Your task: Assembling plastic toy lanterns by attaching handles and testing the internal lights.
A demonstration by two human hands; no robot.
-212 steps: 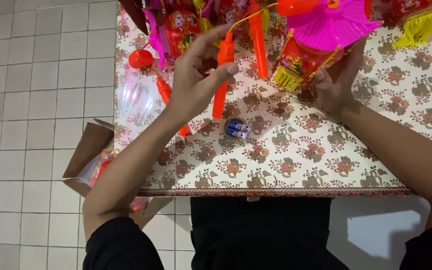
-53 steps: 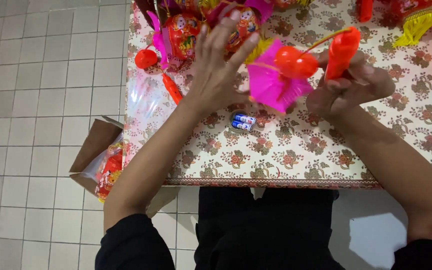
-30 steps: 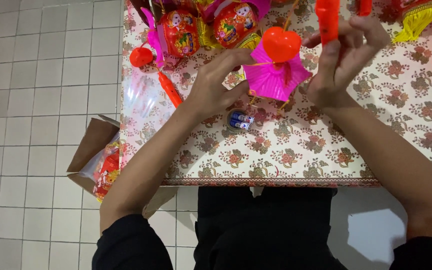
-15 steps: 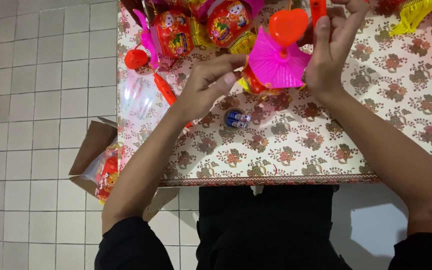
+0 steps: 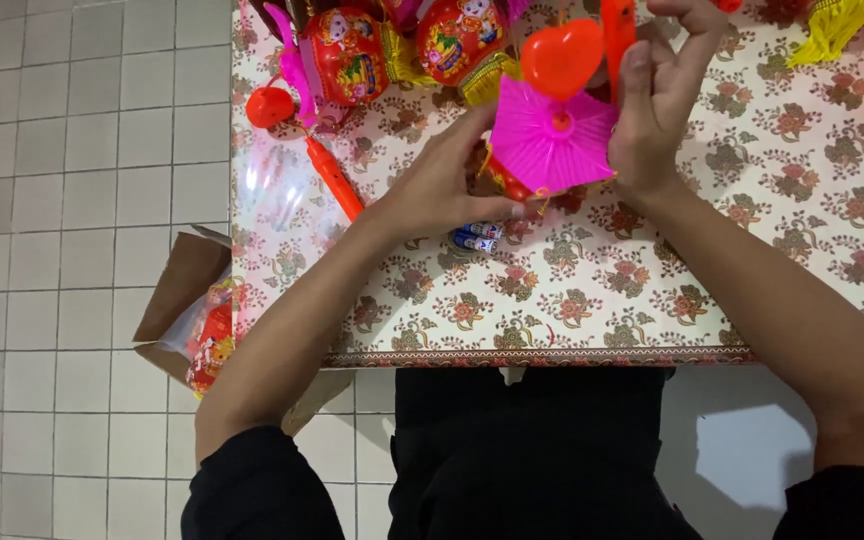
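Your left hand (image 5: 447, 190) and right hand (image 5: 657, 110) grip the pink-canopied lantern (image 5: 550, 145), its red heart (image 5: 562, 58) at twelve o'clock.

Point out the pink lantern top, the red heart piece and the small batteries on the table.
pink lantern top (image 5: 550, 150), head view, middle of its pleated face
red heart piece (image 5: 562, 58), head view, centre of the heart
small batteries (image 5: 476, 238), head view, their sides

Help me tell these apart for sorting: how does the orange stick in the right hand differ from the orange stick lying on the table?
The orange stick in the right hand stands about upright, pinched by the right hand beside the pink lantern top. The orange stick on the table lies flat and slanted, untouched, partly on a clear plastic bag. Both are the same bright orange plastic.
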